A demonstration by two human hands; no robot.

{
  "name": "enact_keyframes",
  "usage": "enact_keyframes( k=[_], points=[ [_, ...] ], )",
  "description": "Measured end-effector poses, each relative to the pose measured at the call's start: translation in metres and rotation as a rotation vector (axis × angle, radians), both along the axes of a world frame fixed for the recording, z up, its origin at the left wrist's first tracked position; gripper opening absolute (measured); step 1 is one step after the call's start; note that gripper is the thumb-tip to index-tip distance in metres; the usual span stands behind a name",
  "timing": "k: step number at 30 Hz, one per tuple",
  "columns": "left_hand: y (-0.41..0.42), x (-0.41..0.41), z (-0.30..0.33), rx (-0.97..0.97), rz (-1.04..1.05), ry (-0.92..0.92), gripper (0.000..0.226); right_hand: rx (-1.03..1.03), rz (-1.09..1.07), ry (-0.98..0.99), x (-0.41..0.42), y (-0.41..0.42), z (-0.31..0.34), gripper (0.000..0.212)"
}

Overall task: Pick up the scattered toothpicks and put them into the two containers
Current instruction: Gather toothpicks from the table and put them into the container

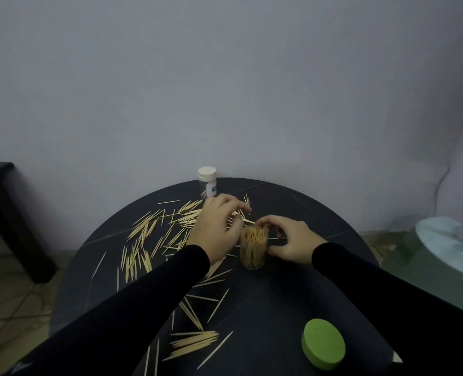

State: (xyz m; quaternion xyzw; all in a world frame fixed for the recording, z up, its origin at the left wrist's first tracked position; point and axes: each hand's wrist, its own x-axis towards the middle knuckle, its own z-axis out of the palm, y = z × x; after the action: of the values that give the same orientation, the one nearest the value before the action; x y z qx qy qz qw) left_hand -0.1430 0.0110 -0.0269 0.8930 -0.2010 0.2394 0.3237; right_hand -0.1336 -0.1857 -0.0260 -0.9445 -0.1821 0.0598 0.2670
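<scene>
Landmark: the open container point(253, 249), a clear tube standing upright near the middle of the round dark counter point(292, 299), already packed with toothpicks.
Step in hand: by my reading, loading a pinch of toothpicks into the open container.
Right hand point(290, 241): just right of the open container, fingers curled over its rim; it seems to pinch a few toothpicks at the mouth, though the sticks themselves are too small to make out.
Left hand point(216, 230): just left of and behind the open container, fingers bent down onto the scattered toothpicks point(154, 240); whether it grips any I cannot tell.
Scattered toothpicks: mostly left of the open container, with more lying nearer the camera.
Second container point(207, 181): behind the open container at the counter's far edge, white lid on.
Green lid point(323, 344): nearer the camera, right of the open container.
Next move calls for: dropping sticks end-first without knocking the full tube; probably uncapping the second container soon.
</scene>
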Motion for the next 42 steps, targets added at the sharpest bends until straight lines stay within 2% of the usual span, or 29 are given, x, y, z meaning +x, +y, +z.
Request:
enact_keyframes(
  k=[3, 5, 7, 12, 16, 19, 23, 29, 31, 33, 37, 42],
  points=[
    [0.014, 0.009, 0.000, 0.228, 0.108, 0.226, 0.020, -0.186, -0.138, -0.122, 0.009, 0.003, -0.006, 0.033],
    [0.023, 0.010, 0.000, 0.447, 0.098, 0.392, 0.033, -0.285, -0.200, -0.107, 0.014, 0.005, -0.010, 0.026],
    [0.027, 0.009, -0.001, 0.530, 0.075, 0.468, 0.035, -0.315, -0.221, -0.103, 0.018, 0.009, -0.013, 0.021],
    [0.023, 0.017, -0.008, 0.498, 0.090, 0.384, 0.017, -0.339, -0.194, -0.142, 0.035, 0.024, -0.011, 0.018],
    [0.022, 0.036, -0.008, 0.425, 0.103, 0.340, 0.018, -0.319, -0.163, -0.170, 0.052, 0.031, -0.011, 0.016],
    [0.022, 0.058, -0.007, 0.383, 0.137, 0.287, 0.020, -0.260, -0.259, -0.254, 0.073, 0.036, -0.011, 0.018],
    [0.015, 0.087, -0.014, 0.508, 0.116, 0.283, 0.037, -0.294, -0.367, -0.201, 0.107, 0.042, -0.011, 0.028],
    [0.005, 0.119, -0.023, 0.677, 0.009, 0.249, 0.060, -0.389, -0.416, -0.194, 0.149, 0.049, -0.024, 0.046],
    [0.007, 0.127, -0.021, 0.728, -0.011, 0.235, 0.062, -0.392, -0.409, -0.203, 0.156, 0.050, -0.024, 0.050],
    [0.010, 0.135, -0.023, 0.754, -0.028, 0.222, 0.055, -0.383, -0.390, -0.193, 0.160, 0.051, -0.023, 0.047],
    [0.017, 0.139, -0.027, 0.704, -0.015, 0.143, 0.036, -0.328, -0.362, -0.204, 0.155, 0.048, -0.018, 0.026],
    [0.014, 0.126, -0.025, 0.737, -0.022, 0.069, 0.038, -0.292, -0.338, -0.202, 0.134, 0.042, -0.017, 0.018]
  ],
)
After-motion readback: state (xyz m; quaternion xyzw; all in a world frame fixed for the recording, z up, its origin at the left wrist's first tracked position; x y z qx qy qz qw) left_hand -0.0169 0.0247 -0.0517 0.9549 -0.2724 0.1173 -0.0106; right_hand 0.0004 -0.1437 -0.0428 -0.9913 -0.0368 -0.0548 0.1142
